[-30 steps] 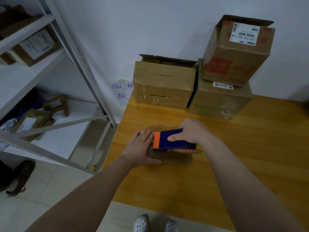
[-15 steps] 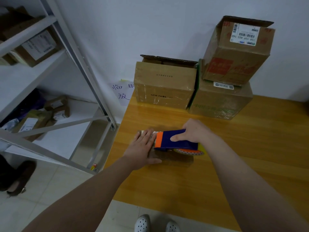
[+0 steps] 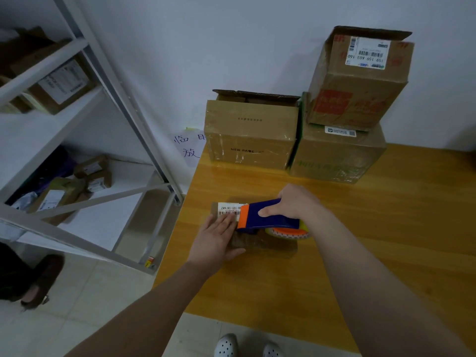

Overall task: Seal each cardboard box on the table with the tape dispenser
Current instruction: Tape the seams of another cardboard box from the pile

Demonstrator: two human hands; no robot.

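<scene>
Right hand: the right hand (image 3: 296, 202) is clamped over the top of the tape dispenser (image 3: 265, 217). The thumb lies along its near blue side and the other fingers are wrapped over the far side.
Left hand: the left hand (image 3: 219, 235) lies flat on the small box (image 3: 268, 247). Its fingers are straight and close together, the thumb is spread along the near edge, and the fingertips meet the dispenser's orange end.
Small box: it lies low on the wooden table (image 3: 386, 228) under both hands, close to the table's left edge.
Label: a white barcode label (image 3: 228, 208) shows just beyond the left fingertips, at the box's far left corner.
Tape roll: the orange-cored tape roll (image 3: 291, 233) sits below the right wrist, over the box's right end.
In the way: the dispenser and both hands hide most of the box top, so its seam cannot be seen.
Beyond the fingers: an open box (image 3: 251, 140) stands against the wall with its flaps up. To its right is a lower box (image 3: 334, 155) with a top box (image 3: 358, 83) stacked on it, tilted.
Left of the left hand: a grey shelf rack (image 3: 123, 99) holds parcels, and a handwritten note (image 3: 189, 146) hangs on the wall between the rack and the open box.
Change: over the last second the left hand has drawn back toward the person, baring the label its fingers covered. The dispenser and right hand have hardly shifted.
</scene>
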